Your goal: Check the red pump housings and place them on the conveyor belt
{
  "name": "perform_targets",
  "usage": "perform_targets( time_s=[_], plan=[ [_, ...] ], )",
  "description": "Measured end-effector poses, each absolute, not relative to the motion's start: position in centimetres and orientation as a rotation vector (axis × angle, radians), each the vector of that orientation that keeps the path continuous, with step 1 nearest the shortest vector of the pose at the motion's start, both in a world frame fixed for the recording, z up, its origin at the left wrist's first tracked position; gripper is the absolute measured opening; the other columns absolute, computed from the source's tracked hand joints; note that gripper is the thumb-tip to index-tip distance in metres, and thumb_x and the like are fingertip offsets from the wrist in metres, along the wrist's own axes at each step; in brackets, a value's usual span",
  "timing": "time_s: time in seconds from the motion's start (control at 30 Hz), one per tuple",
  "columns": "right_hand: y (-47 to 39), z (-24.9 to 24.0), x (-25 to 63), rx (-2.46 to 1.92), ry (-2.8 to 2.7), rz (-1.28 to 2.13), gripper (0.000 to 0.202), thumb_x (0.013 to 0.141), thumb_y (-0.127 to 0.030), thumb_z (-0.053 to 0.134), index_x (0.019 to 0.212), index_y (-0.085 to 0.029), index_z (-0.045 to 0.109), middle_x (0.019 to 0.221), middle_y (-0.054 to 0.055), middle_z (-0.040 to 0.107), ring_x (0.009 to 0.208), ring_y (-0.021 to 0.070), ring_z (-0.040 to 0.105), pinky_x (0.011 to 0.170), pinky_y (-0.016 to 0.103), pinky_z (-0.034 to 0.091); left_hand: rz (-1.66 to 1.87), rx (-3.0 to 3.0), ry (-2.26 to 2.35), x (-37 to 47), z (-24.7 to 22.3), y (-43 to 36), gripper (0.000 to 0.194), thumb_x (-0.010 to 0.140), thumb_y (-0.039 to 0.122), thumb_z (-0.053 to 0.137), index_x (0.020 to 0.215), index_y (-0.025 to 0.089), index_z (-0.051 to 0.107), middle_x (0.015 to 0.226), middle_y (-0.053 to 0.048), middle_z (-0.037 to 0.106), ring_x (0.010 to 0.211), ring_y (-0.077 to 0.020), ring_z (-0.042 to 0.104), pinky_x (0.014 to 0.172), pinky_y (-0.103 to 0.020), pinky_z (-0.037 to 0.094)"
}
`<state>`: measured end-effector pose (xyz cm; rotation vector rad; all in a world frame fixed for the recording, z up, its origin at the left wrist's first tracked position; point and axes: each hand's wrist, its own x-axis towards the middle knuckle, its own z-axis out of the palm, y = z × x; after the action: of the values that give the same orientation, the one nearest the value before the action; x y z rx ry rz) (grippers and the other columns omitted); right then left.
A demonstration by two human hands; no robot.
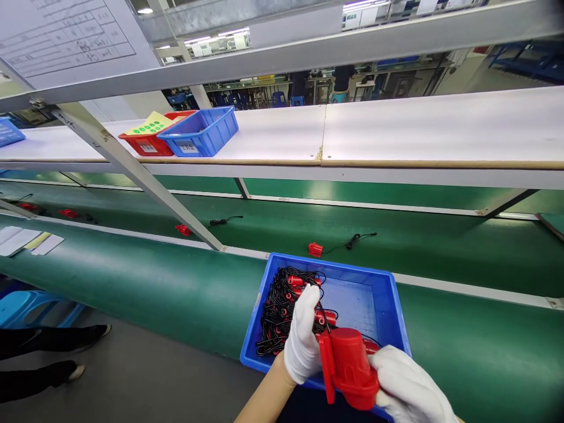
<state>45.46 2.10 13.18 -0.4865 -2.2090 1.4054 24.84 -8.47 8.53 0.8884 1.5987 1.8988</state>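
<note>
A red plastic housing (pixel 350 364) with a round cap and a side flap is held over the front of the blue bin. My right hand (pixel 408 382), in a white glove, grips it from the right with bent fingers. My left hand (pixel 304 335), also gloved, is held upright beside the flap with its fingers stretched out. A black cable runs close to its fingers and down behind the housing. Inside the blue bin (pixel 383 276), coiled black cables (pixel 275 314) and more red housings lie heaped on the left side.
On the green conveyor belt (pixel 273 226) beyond lie several red parts with cables, one red part (pixel 315 249) just behind the bin. A shelf (pixel 396 132) above carries a red box (pixel 150 144) and a blue box (pixel 202 132). A slanted metal post (pixel 145 176) stands left. Another person's legs (pixel 48 346) show lower left.
</note>
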Motion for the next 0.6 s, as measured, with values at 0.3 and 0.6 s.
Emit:
perform_targets(
  time_s=[0.3, 0.6],
  plan=[
    [3.7, 16.5, 43.0, -0.903, -1.057, 2.293, 0.042, 0.098, -0.051, 0.043, 0.070, -0.020, 0.036, 0.058, -0.007, 0.023, 0.048, 0.0062, 0.018, 0.044, 0.018, 0.032, 1.282, 1.050, 1.576, 23.0, 8.9, -6.6, 0.024, 0.091, 0.038, 0.059, 0.097, 0.021, 0.075, 0.103, -0.009, 0.073, 0.104, -0.0271, 0.063, 0.104, -0.047, 0.040],
    [8.4, 17.2, 44.0, -0.922, -0.731, 2.159, 0.032, 0.098, -0.033, 0.047, 0.072, -0.022, 0.031, 0.070, -0.008, 0.012, 0.049, 0.0033, 0.005, 0.035, 0.014, 0.020, 1.416, 0.199, 0.439, 22.4, 5.7, -8.9, 0.078, 0.092, 0.074, 0.025, 0.125, 0.012, 0.057, 0.089, -0.011, 0.069, 0.075, -0.0266, 0.071, 0.074, -0.049, 0.055]
  ],
)
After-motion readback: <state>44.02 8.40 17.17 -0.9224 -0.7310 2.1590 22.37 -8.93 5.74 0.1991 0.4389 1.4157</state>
